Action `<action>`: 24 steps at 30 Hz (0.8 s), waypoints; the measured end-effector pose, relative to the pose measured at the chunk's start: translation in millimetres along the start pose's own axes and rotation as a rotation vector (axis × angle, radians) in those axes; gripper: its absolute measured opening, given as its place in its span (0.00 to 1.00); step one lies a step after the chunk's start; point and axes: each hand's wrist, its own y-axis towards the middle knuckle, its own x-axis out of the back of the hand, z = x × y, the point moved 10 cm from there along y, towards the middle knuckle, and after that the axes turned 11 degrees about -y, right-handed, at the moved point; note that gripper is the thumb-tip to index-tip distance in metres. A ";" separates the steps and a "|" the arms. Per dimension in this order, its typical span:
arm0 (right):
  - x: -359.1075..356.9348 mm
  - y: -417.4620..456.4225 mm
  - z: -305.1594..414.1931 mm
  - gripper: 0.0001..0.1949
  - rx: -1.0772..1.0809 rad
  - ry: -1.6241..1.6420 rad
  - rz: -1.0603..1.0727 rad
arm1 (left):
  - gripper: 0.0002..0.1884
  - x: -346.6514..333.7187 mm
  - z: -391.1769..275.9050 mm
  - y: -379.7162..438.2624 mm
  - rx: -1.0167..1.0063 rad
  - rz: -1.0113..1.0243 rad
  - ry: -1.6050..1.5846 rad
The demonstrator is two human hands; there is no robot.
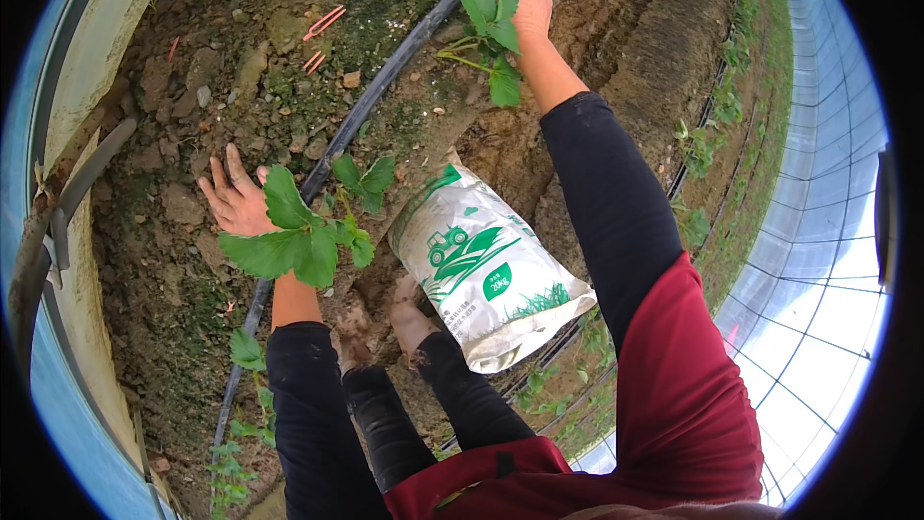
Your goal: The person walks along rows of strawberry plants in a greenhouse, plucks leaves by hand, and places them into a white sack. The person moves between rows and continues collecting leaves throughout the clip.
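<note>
My left hand [238,198] is spread, fingers apart, over the soil bed, partly behind the leaves of a strawberry plant [299,235]. My right hand [530,0] reaches to the far side, beside a second strawberry plant [494,29]; its fingertips are partly hidden near a brown stem, so its hold is unclear. A black drip hose [390,68] runs slantwise along the bed between the hands. A white and green plastic sack [484,267] lies before me, right of my bare, muddy feet. Pink plastic plant clips [323,23] lie on the soil beyond my left hand.
At the left stand a pale low wall [86,65] and rusty metal pipes [47,209]. Another strawberry plant [249,354] grows along the hose at lower left. A muddy furrow [505,152] runs beside the bed, with further plant rows and greenhouse film [830,217] at the right.
</note>
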 end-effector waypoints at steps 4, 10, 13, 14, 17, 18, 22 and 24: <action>42.4 -28.2 26.7 0.17 0.012 -0.117 -0.057 | 0.28 2.3 -1.3 0.4 -0.042 -0.011 0.041; 112.6 -165.6 26.6 0.20 -0.058 0.254 0.060 | 0.29 2.4 7.3 0.4 -0.107 -0.002 0.200; 175.1 -261.0 -19.7 0.20 -0.307 0.307 0.045 | 0.25 -12.1 2.2 -5.7 -0.146 0.140 0.282; 191.1 -295.1 -35.6 0.20 -0.444 0.354 0.083 | 0.26 -24.0 22.8 -16.1 -0.166 0.174 0.333; 243.1 -409.7 -96.0 0.12 -0.701 0.428 -0.179 | 0.28 -14.8 30.4 -9.6 0.140 0.099 -0.639; 249.5 -451.5 -113.0 0.13 -0.806 0.495 -0.192 | 0.29 -5.9 5.1 -5.6 0.088 0.068 -0.664; 169.8 -590.1 -166.1 0.18 -1.342 0.535 -0.195 | 0.29 12.5 -30.1 -2.8 -0.106 0.048 -0.351; 97.7 -610.0 -164.2 0.17 -1.363 0.724 0.008 | 0.27 10.2 -29.0 -6.1 -0.029 0.189 -0.254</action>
